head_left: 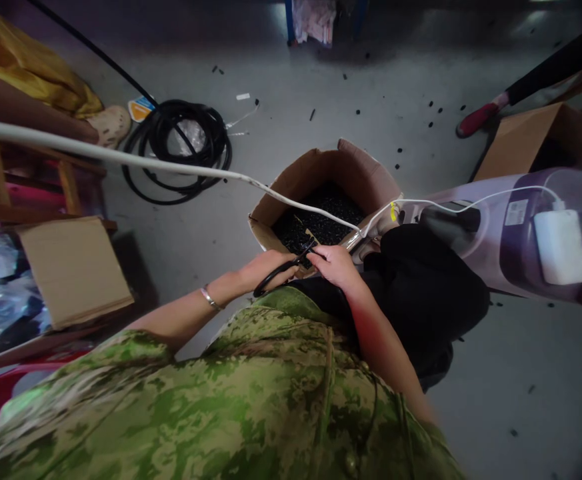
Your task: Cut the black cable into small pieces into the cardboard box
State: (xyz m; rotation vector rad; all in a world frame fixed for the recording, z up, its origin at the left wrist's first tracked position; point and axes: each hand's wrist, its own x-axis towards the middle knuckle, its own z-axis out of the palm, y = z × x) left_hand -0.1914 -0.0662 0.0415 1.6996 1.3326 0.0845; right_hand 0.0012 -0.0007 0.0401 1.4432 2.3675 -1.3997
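My left hand is closed around the black-handled scissors, whose loop sticks out below the fingers. The blades point toward my right hand, which is closed with its fingertips pinched at a small dark piece near the blade tips. That piece is too small and dark to name. Just beyond both hands stands an open cardboard box, with many small black pieces in its bottom. A thin yellowish strip shows above my fingertips.
A white cable crosses in front of me toward a white adapter on a purple-white plastic appliance. Coiled black cable lies on the floor. Other people's feet show at both sides. Another cardboard box stands right.
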